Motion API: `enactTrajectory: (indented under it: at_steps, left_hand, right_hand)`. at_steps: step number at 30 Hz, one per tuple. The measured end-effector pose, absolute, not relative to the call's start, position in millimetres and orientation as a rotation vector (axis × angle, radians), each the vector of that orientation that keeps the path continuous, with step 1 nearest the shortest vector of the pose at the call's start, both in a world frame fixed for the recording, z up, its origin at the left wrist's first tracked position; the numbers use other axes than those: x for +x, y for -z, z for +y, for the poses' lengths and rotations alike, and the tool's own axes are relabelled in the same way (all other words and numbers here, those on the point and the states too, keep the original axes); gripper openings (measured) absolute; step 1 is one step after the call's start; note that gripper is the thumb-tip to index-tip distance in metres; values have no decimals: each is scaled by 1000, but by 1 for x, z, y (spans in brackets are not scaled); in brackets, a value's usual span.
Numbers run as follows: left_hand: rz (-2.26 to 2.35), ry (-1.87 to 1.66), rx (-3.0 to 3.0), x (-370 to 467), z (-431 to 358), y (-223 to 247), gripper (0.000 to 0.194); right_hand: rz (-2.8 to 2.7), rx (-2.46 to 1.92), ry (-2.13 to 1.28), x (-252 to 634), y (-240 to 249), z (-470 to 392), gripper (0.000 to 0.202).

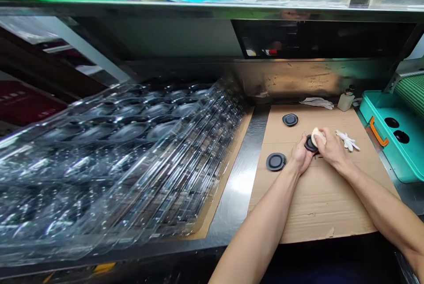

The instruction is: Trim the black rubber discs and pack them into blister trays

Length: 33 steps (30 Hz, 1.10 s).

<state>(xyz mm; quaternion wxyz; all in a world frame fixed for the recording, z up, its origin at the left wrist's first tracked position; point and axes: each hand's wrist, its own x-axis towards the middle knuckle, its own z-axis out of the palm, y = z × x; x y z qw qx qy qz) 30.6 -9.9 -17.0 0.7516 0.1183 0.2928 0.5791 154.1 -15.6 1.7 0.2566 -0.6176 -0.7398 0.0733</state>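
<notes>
Two-handed work on a small dark disc, seen from the head. The left hand (300, 156) holds the disc (309, 144) over the cardboard (311, 206), its fingers curled about the disc's edge and underside. The right hand (332, 146) pinches a pale pad (317, 135) between its fingers; the pad lies against or just above the disc, and which of the two cannot be told. A far disc (290, 119) and a near disc (276, 161) rest apart on the cardboard, to the left of the hands. Two dark rounds, one (391, 122) behind the other (401, 137), lie in the teal bin (367, 98) at right. Stage: work on the held disc appears under way, neither hand having let go. The two discs on the cardboard lie out of hand; whether they are finished or waiting cannot be judged, nor can the state of the rounds. A bottle (346, 100) and a far glove (317, 102) stand and lie at the back; a near glove (347, 140) lies beside the right hand. Clear trays (132, 142) are stacked on the metal surface (239, 178) at left.
</notes>
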Motion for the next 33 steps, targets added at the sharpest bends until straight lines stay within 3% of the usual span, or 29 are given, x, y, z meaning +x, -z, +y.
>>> enactTrajectory:
  at_steps: [11, 16, 19, 23, 27, 33]
  left_hand:
    - [643, -1215, 288, 30, -9, 20, 37]
    - [608, -1183, 250, 22, -10, 14, 47]
    - [584, -1195, 197, 18, -10, 12, 50]
    - [581, -1206, 172, 16, -9, 12, 42]
    - [584, -1151, 177, 17, -10, 12, 38]
    - [536, -1109, 157, 19, -12, 10, 38]
  right_hand:
    - [-2027, -1732, -161, 164, -3, -6, 33]
    - [-1765, -1757, -164, 196, -4, 7, 37]
    - [-1918, -1692, -268, 206, -9, 6, 32]
    - [-2088, -1653, -164, 215, -17, 7, 51]
    - [-1967, -1845, 23, 238, -21, 14, 32]
    - [-2041, -1699, -175, 234, -18, 12, 26]
